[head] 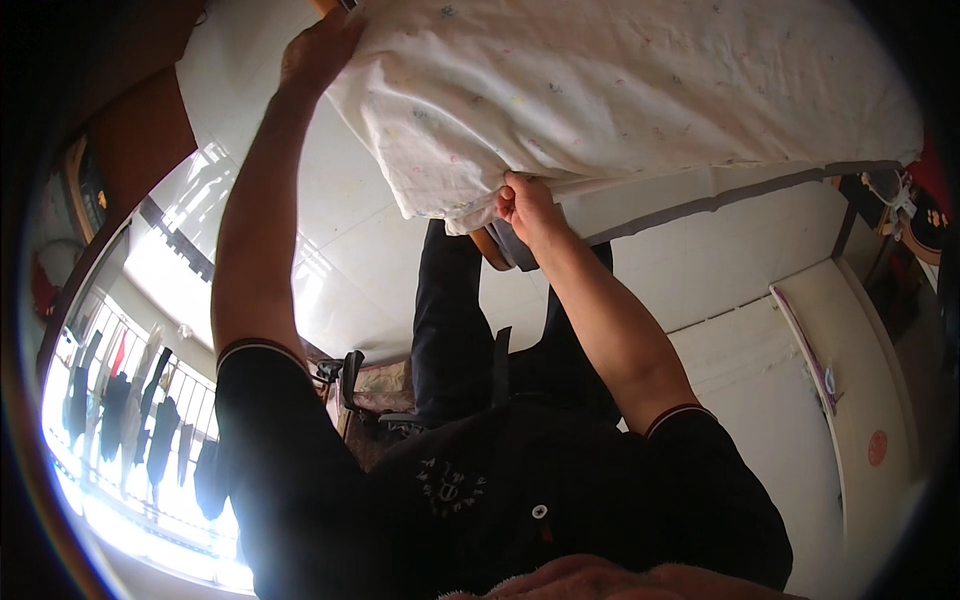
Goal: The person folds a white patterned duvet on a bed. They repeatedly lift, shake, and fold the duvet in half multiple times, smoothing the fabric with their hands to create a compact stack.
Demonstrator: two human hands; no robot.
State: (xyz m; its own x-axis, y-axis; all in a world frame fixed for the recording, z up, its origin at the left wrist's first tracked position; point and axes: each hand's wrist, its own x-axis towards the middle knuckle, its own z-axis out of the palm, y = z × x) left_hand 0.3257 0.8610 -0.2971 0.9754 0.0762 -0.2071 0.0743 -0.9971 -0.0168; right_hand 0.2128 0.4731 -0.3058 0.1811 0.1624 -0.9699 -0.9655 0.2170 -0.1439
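Observation:
A white cotton sheet (525, 97) with small scattered printed figures spreads across the top of the view in loose folds. My right hand (529, 206) pinches its near hem in a fist, and the cloth gathers at the fingers. At the top left, my left hand (322, 49) is closed at the sheet's left edge; its fingertips are mostly hidden. Between the two hands a corner of the sheet hangs down. A grey fabric edge (720, 201) shows below the hem on the right. Under the hanging corner is a curved brown wooden part (491, 251).
Pale glossy tiles cover the floor (352, 180). My dark-trousered legs (450, 322) stand below the sheet. A brown wooden panel (142, 120) is at the upper left. Clothes (135, 405) hang by a bright barred window. At right is a cream door (855, 375).

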